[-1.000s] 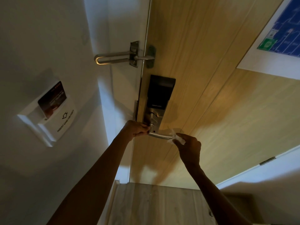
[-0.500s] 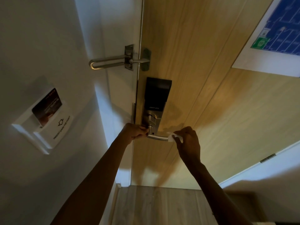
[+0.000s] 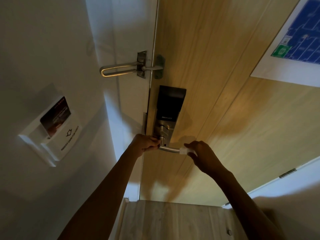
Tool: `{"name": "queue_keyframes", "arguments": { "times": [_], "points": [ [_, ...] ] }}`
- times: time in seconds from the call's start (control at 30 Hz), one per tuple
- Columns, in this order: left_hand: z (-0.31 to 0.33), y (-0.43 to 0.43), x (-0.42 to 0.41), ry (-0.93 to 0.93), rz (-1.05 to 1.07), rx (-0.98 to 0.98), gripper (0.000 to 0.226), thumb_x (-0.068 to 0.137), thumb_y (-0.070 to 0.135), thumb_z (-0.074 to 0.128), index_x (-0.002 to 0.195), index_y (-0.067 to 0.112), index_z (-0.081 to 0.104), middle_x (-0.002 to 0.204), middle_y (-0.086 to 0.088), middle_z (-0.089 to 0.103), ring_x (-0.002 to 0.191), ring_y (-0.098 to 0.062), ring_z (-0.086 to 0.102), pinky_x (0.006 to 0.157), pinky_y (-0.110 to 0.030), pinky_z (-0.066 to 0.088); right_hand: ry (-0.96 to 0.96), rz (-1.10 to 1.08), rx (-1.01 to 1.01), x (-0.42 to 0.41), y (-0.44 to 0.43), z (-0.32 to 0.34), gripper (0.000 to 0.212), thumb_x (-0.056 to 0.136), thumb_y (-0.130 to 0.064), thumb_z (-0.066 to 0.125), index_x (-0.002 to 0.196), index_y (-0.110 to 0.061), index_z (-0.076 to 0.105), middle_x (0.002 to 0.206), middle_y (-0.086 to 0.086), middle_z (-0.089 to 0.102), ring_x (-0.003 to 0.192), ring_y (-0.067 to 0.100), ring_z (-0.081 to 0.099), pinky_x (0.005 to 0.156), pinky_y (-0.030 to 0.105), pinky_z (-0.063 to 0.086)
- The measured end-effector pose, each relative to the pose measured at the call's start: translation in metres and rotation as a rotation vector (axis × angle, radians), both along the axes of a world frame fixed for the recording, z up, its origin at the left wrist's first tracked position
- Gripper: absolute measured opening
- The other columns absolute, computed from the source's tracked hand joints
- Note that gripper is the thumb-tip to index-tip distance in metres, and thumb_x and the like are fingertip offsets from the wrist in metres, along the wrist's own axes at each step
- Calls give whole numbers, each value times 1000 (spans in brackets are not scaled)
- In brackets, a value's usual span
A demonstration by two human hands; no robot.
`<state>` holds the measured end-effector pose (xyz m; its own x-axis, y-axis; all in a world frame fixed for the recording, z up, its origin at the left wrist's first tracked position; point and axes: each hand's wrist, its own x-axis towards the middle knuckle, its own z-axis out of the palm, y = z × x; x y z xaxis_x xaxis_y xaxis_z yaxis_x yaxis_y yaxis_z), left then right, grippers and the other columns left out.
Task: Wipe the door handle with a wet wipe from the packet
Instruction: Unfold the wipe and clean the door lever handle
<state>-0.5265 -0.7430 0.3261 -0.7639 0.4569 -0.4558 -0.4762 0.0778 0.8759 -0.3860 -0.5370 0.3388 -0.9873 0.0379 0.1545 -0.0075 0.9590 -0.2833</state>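
white wet wipe (image 3: pixel 183 150) pinched in right hand (image 3: pixel 201 154) fingers (image 3: pixel 190 146); touching door handle (image 3: pixel 168 149) tip

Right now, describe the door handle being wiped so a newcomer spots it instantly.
Find the light wooden door and the black-topped smart lock plate at its left edge. The brushed-metal lever handle juts right from the plate's bottom, between the left hand and right hand, which presses a white wipe to its tip; the looped swing-bar latch sits higher.

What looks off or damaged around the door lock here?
Nothing stands out. The silver lever handle sits level, the right hand presses a white wet wipe on its tip, and the left hand grips its base.
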Motion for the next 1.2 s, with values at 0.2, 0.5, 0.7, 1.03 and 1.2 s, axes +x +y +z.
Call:
{"name": "queue_keyframes", "arguments": {
  "times": [0.2, 0.5, 0.7, 1.03, 1.2],
  "points": [
    [-5, -1, -2, 6, 13, 1, 13, 78, -1, 71, 90, -2, 69, 87, -11, 72, 67, -10, 73, 71, -23, 60, 89, 21, -82, -7, -16, 1, 24, 81, -22, 76, 104, -27, 73, 99, -6, 75, 85, 7, 68, 80, 20, 50],
    [-8, 0, -3, 8, 9, -8, 7, 77, 1, 72, 84, 2, 71, 84, -10, 72, 68, -11, 72, 78, -27, 57, 157, 16, -50, -6, -21, -4, 19, 85, -27, 71, 104, -25, 73, 100, -8, 75, 80, 1, 68, 83, 24, 52],
    [-10, 1, -2, 13, 20, -1, 18, 78, 0, 71, 95, -5, 68, 93, -16, 72, 76, -16, 72, 77, -26, 60, 207, -2, -64, -7, -30, -10, 13, 85, -24, 71, 98, -24, 74, 91, -5, 76, 75, 5, 68, 80, 37, 55],
    [-8, -3, 4, 36, -10, 4, 4, 79, 1, 71, 79, 4, 73, 96, -19, 71, 99, -34, 65, 98, -45, 48, 20, 41, -220, -39, -27, -10, 22, 92, -29, 61, 81, -17, 75, 78, 2, 73, 67, 14, 64, 62, 33, 49],
    [-8, -3, 0, 33, 10, -41, 24, 78, 3, 73, 101, -4, 69, 107, -21, 71, 100, -30, 70, 95, -42, 54, 125, -44, -298, -48, -59, -19, 23, 89, -22, 67, 67, -12, 68, 64, 2, 65, 60, 19, 63, 50, 12, 31]
  ]
}}
